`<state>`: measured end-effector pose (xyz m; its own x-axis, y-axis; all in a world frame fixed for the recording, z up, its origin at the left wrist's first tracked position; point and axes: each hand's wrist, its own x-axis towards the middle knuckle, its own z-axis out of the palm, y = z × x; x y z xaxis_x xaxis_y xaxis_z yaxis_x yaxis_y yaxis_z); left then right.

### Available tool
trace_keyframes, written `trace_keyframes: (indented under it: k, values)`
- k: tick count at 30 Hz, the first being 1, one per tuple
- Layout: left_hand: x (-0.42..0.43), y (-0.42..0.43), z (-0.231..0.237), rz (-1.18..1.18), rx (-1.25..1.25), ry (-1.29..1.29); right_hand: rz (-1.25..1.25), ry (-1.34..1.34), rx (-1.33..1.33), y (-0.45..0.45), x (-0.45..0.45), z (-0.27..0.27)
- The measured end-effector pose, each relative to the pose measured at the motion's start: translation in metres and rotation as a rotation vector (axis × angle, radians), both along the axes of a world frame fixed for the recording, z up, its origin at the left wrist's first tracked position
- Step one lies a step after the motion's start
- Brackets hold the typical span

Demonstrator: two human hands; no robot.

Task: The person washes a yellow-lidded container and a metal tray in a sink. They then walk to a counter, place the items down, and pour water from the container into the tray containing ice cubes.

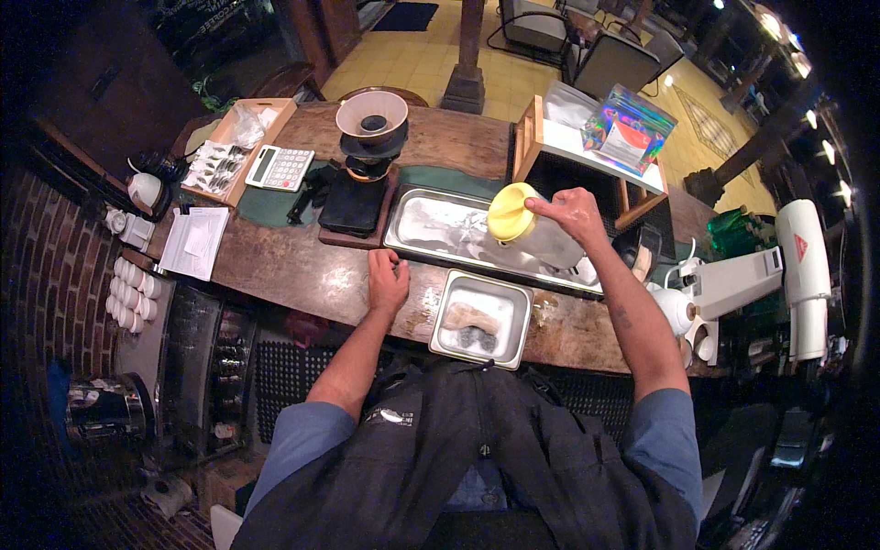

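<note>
My right hand (575,213) grips a clear plastic pitcher (553,244) with a yellow lid (511,212), the thumb lying on the lid. The pitcher leans to the left over a long stainless steel tray (440,223). With fingers curled and nothing visible in them, my left hand (388,280) rests on the wooden counter (302,275) just in front of that tray. Between my forearms, at the counter's near edge, sits a smaller steel pan (445,337) with a crumpled brownish cloth (473,317) inside. Left of the long tray, a coffee dripper with a pale filter (371,113) stands by a black scale (352,206).
A white calculator (280,168), a wooden box (273,130) of small packets and papers (194,240) lie left. A small raised shelf (584,151) bears a shiny pouch (629,130). At right stand a white machine (742,282), probably a grinder, and a white kettle (672,311).
</note>
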<state>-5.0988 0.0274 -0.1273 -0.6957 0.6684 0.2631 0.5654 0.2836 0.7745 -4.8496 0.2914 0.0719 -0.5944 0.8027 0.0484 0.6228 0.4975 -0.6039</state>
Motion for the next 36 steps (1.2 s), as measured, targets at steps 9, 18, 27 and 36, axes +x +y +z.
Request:
trace_keyframes:
  k: [9, 18, 27, 36]
  values:
    - [0.001, 0.000, 0.001, 0.005, 0.023, -0.045, 0.006, -0.063, 0.000, 0.000, -0.001, 0.005]
    - [0.000, -0.001, 0.002, 0.000, -0.012, -0.009, 0.036, -0.115, 0.007, -0.004, -0.002, 0.009]
    - [0.002, -0.001, 0.006, 0.002, -0.033, -0.022, 0.043, -0.111, -0.005, -0.012, -0.008, 0.012]
    - [0.000, 0.000, 0.000, 0.002, -0.027, 0.001, 0.075, -0.128, -0.009, -0.014, -0.020, 0.009]
